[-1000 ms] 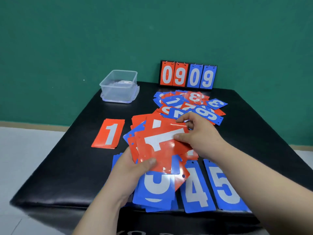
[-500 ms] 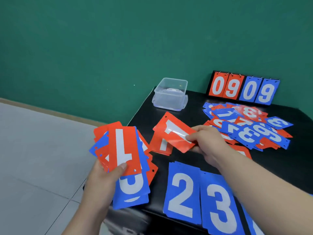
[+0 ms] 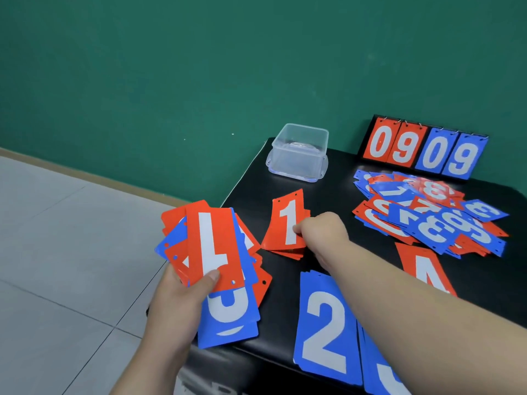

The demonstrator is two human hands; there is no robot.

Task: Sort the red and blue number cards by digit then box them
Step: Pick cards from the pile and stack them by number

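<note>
Two hands show in the head view. The left hand [image 3: 171, 306] grips a fan of cards [image 3: 228, 315] beyond the table's [image 3: 356, 172] left edge, in front and to the left of the box [image 3: 298, 152]. Its thumb presses the top one, a red 1 that we see upside down, with blue cards showing beneath. The right hand [image 3: 322, 232] is at the red 1s [image 3: 285, 223], a small stack lying flat on the table just in front of the box. Its fingers are curled and pinch the top card's right edge. Right of the box we see a loose heap [image 3: 427, 218] of red and blue cards, and a scoreboard [image 3: 425, 149] reading 0909 stands by the wall. Well in front of the box lie a blue 2 [image 3: 325, 329] and a red 4 [image 3: 422, 266].
</note>
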